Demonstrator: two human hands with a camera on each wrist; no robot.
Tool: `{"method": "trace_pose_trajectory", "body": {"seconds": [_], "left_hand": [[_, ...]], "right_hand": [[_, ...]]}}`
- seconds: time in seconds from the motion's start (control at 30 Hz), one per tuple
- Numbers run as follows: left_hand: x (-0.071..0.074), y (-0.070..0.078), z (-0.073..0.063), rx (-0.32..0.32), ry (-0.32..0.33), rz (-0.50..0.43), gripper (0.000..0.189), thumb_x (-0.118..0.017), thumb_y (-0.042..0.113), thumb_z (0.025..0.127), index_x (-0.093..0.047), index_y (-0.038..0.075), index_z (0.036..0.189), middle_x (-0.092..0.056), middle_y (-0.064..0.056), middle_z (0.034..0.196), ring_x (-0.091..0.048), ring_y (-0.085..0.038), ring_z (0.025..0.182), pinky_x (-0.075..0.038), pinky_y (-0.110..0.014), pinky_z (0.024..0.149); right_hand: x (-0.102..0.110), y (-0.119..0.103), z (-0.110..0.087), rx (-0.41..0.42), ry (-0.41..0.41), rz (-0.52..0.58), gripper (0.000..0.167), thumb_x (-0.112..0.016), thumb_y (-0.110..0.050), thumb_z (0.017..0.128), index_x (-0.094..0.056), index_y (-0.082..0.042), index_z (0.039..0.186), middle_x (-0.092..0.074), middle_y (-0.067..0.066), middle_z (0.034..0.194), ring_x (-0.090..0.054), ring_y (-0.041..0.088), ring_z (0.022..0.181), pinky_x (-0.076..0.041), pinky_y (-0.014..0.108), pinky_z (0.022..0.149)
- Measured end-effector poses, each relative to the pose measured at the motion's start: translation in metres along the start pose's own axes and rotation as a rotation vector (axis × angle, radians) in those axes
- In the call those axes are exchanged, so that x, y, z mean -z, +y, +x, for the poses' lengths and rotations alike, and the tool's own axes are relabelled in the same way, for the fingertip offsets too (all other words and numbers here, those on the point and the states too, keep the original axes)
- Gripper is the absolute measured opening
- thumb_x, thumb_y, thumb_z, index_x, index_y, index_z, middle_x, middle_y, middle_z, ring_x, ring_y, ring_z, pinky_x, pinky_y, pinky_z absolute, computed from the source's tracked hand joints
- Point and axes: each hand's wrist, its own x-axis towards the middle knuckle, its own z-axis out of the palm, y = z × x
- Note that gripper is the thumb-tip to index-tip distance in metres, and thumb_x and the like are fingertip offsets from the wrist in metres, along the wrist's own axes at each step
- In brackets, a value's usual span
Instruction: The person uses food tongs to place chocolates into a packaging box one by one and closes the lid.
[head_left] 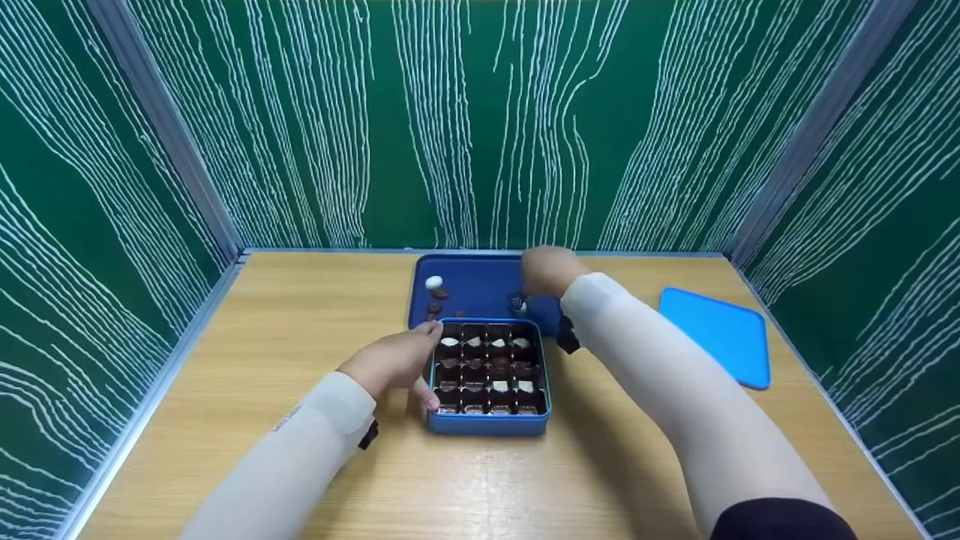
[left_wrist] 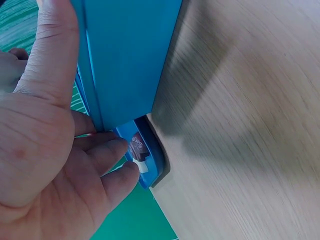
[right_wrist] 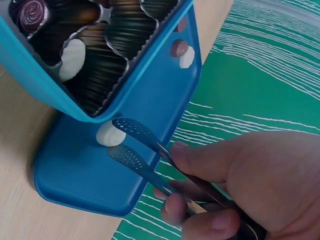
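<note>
A blue tin box (head_left: 487, 425) holds a dark compartmented insert with several chocolates in it. My left hand (head_left: 394, 360) grips the box's left side, with the thumb near the front corner and the fingers at the back corner. My right hand (head_left: 551, 271) reaches past the box over a dark blue tray (head_left: 480, 274). It holds metal tongs (right_wrist: 185, 182), whose perforated tips are apart. A white chocolate (right_wrist: 107, 134) lies on the tray right at those tips.
At the tray's left end lie another white piece (head_left: 433, 283) and several brown chocolates (head_left: 435, 307). A light blue lid (head_left: 716, 337) rests on the wooden table (head_left: 315, 300) to the right. Green walls with white lines enclose the table.
</note>
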Motion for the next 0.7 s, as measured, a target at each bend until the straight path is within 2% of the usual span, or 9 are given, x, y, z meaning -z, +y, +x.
{"method": "trace_pose_trajectory", "body": {"seconds": [0.17, 0.33, 0.53, 0.63, 0.7], "left_hand": [[0.000, -0.001, 0.000, 0.008, 0.000, -0.011, 0.153, -0.104, 0.044, 0.073, -0.004, 0.011, 0.183, 0.000, -0.013, 0.193, -0.013, -0.041, 0.178, -0.017, -0.055, 0.147], [-0.001, -0.003, 0.002, -0.004, 0.001, -0.004, 0.153, -0.104, 0.046, 0.073, -0.004, 0.010, 0.183, 0.000, -0.015, 0.193, -0.015, -0.042, 0.177, -0.018, -0.054, 0.147], [-0.001, -0.003, 0.000, 0.007, 0.007, -0.043, 0.152, -0.105, 0.043, 0.074, -0.003, 0.014, 0.184, 0.000, -0.012, 0.194, -0.014, -0.041, 0.178, -0.017, -0.056, 0.147], [-0.001, -0.002, -0.001, 0.019, 0.010, -0.070, 0.152, -0.105, 0.041, 0.075, -0.003, 0.017, 0.184, 0.001, -0.009, 0.194, -0.012, -0.040, 0.178, -0.016, -0.056, 0.147], [-0.002, -0.002, -0.001, 0.011, 0.001, -0.061, 0.151, -0.105, 0.041, 0.076, -0.002, 0.014, 0.184, 0.001, -0.011, 0.194, -0.012, -0.040, 0.178, -0.017, -0.055, 0.147]], "right_hand": [[-0.004, 0.001, 0.001, 0.023, 0.023, -0.007, 0.010, -0.069, -0.009, 0.104, -0.076, -0.002, 0.107, -0.080, 0.017, 0.108, -0.062, 0.024, 0.083, -0.066, 0.047, 0.084], [-0.002, 0.002, -0.001, 0.018, 0.028, -0.010, 0.012, -0.076, -0.012, 0.103, -0.077, -0.002, 0.110, -0.081, 0.016, 0.111, -0.069, 0.026, 0.089, -0.069, 0.047, 0.090], [0.010, -0.002, -0.010, 0.026, 0.036, -0.037, 0.029, -0.078, -0.032, 0.108, -0.075, -0.004, 0.108, -0.077, 0.010, 0.100, -0.063, 0.023, 0.082, -0.069, 0.047, 0.088], [0.019, -0.008, -0.019, 0.043, 0.050, -0.051, 0.040, -0.076, -0.046, 0.109, -0.071, -0.007, 0.100, -0.070, 0.006, 0.090, -0.061, 0.022, 0.078, -0.067, 0.047, 0.082], [0.025, -0.012, -0.026, 0.064, 0.061, -0.067, 0.040, -0.076, -0.046, 0.109, -0.065, -0.010, 0.092, -0.063, 0.003, 0.084, -0.058, 0.021, 0.076, -0.063, 0.044, 0.075]]}}
